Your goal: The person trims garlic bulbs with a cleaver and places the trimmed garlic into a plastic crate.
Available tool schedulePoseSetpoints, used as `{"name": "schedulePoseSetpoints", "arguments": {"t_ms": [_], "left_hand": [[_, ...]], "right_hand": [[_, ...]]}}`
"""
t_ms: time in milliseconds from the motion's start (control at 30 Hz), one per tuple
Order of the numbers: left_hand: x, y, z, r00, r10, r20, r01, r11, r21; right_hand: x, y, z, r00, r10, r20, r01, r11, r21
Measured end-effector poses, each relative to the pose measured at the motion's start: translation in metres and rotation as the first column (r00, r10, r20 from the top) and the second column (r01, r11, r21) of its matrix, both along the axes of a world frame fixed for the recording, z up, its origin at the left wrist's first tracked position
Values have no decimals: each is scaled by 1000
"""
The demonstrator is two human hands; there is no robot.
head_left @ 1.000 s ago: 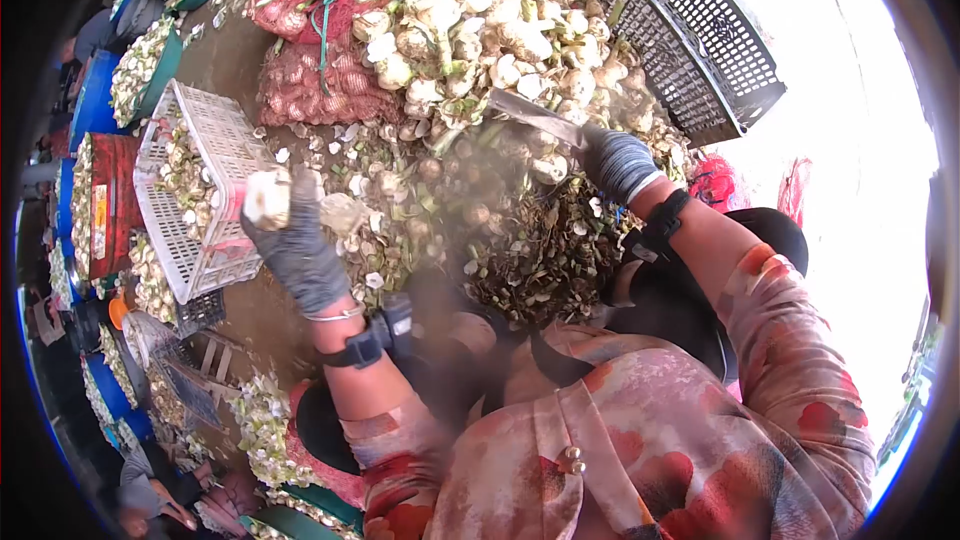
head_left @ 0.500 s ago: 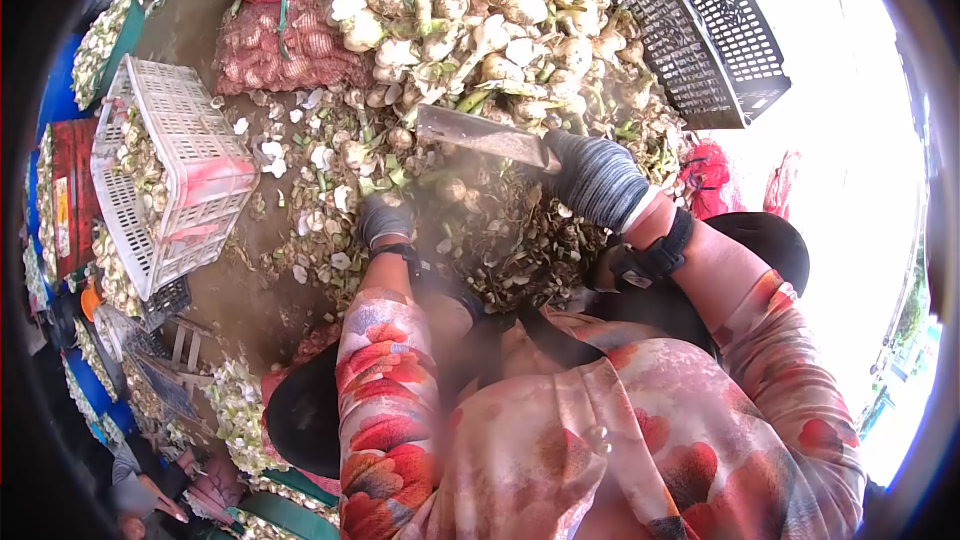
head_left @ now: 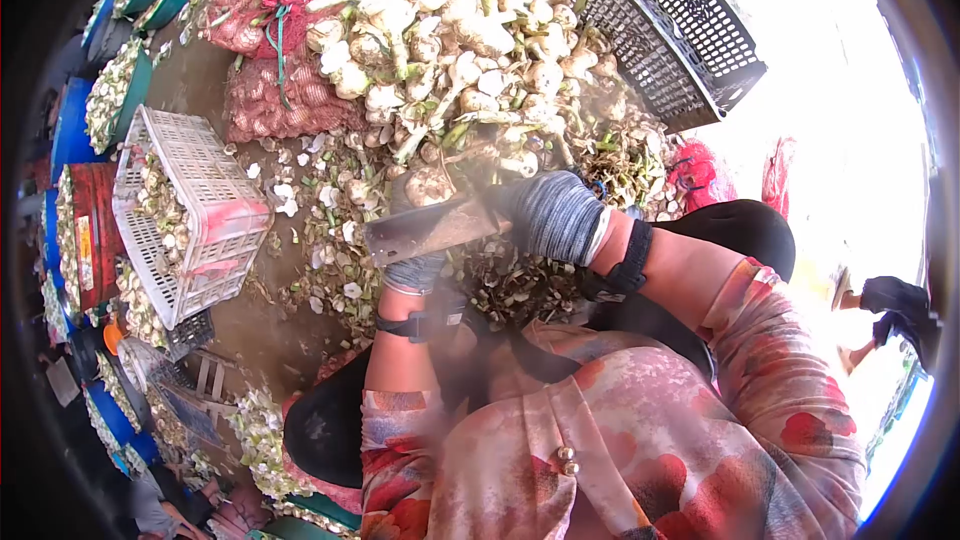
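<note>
At the centre of the view, a garlic bulb (head_left: 428, 187) with stringy roots lies just beyond the upper edge of a broad-bladed knife (head_left: 425, 232). The right hand (head_left: 553, 218), in a grey knitted glove, is closed around the knife's handle, its blade extending leftward. The left hand (head_left: 417, 270), similarly gloved, is clamped on the bulb; the blade passes in front of it and hides most of its fingers. The two hands are near each other but apart. Each wrist bears a black strap, and the sleeves are of floral cloth.

Beneath and around the hands, dry garlic trimmings (head_left: 515, 285) cover the ground (head_left: 262, 325). Beyond them rises a heap of untrimmed garlic (head_left: 485, 35), many bulbs with stalks attached. Red mesh sacks (head_left: 290, 100), tied with a green cord (head_left: 280, 52), adjoin the heap at left; a black perforated crate (head_left: 650, 50) stands at its right. Farther left, a white plastic crate (head_left: 218, 180) contains garlic, with a red drum (head_left: 95, 230) and green tubs (head_left: 134, 105) beyond.
</note>
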State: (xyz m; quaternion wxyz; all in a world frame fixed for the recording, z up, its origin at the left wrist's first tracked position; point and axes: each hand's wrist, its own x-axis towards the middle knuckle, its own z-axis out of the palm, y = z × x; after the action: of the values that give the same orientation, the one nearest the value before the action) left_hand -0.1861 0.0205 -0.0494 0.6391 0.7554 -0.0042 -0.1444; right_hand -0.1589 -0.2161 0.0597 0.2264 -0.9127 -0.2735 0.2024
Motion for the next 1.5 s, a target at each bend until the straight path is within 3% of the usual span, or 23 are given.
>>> {"name": "schedulePoseSetpoints", "arguments": {"t_ms": [133, 233, 333, 533, 600, 667, 733, 800, 867, 933, 967, 1000, 1067, 1100, 1133, 1200, 1233, 1267, 1300, 1333, 1400, 1467, 1500], "left_hand": [[-2, -22, 23, 972, 172, -160, -218, 913, -345], [-4, -25, 32, 992, 63, 112, -64, 998, 3], [-7, -29, 42, 983, 105, 153, -118, 990, 77], [-8, -25, 25, 877, -135, 461, -79, 906, 416], [-10, -37, 53, 960, -61, 275, -16, 963, 269], [-11, -58, 95, 974, 11, 228, -33, 995, 92], [-13, -61, 120, 990, 80, 116, -90, 993, 81], [-8, -58, 121, 986, 128, 103, -134, 990, 46], [2, -58, 103, 977, 98, 192, -125, 983, 134], [3, -63, 101, 949, -14, 316, -67, 967, 246], [3, -67, 105, 832, -60, 552, -196, 898, 394], [1, -70, 103, 826, 38, 562, -209, 947, 243], [-4, -75, 99, 799, 226, 557, -220, 972, -80], [-3, -65, 103, 962, 249, 110, -184, 893, -412], [-4, -59, 106, 941, 68, -332, -285, 687, -668], [-4, -60, 101, 895, 57, -442, -382, 608, -696], [-3, -53, 87, 998, 49, -49, -49, 999, -2], [0, -46, 67, 943, -271, 192, 23, 630, 776], [2, -37, 9, 935, -149, 321, -76, 802, 592], [2, -38, 10, 935, -147, 324, -77, 805, 589], [-2, -40, 33, 973, 53, 226, -114, 958, 264], [-6, -42, 69, 971, 137, 196, -159, 983, 97], [-4, -39, 81, 937, 186, 296, -254, 944, 211]], "right_hand": [[-7, -2, 14, 1000, 13, 0, -13, 999, -36], [-12, -6, 18, 998, -22, 64, 21, 1000, 12], [-14, -10, 25, 999, 8, 50, -11, 997, 73], [-9, -14, 12, 999, 0, 50, -3, 998, 56], [-2, -24, 6, 1000, 3, 2, -3, 999, -43], [12, -42, -28, 964, -261, -52, 255, 962, -96], [43, -74, -82, 915, -318, -247, 267, 939, -219], [21, -56, -56, 859, -507, -69, 508, 861, 4], [11, -29, -89, 812, -432, -391, 581, 655, 483], [7, -18, 19, 495, -230, -838, 669, 716, 199], [10, -11, 17, 484, -255, -837, 642, 753, 142], [8, -7, 14, 486, -258, -835, 640, 755, 139], [6, -1, 4, 869, -215, -445, 468, 647, 601], [8, 0, 1, 938, -228, -262, 344, 707, 618], [7, 0, -1, 940, -220, -262, 338, 709, 618], [3, -1, -5, 980, -150, -132, 194, 865, 462], [1, -5, -2, 989, -108, -97, 141, 875, 464], [0, -8, 0, 990, -104, -94, 136, 876, 464], [0, -11, 5, 997, -80, -24, 82, 894, 441], [-1, -14, 12, 997, -54, 47, 30, 910, 413], [1, -14, 19, 997, -45, 65, 15, 913, 407], [8, -15, 12, 988, -119, -101, 128, 987, 93], [15, -17, 10, 973, -129, -191, 118, 991, -69]]}}
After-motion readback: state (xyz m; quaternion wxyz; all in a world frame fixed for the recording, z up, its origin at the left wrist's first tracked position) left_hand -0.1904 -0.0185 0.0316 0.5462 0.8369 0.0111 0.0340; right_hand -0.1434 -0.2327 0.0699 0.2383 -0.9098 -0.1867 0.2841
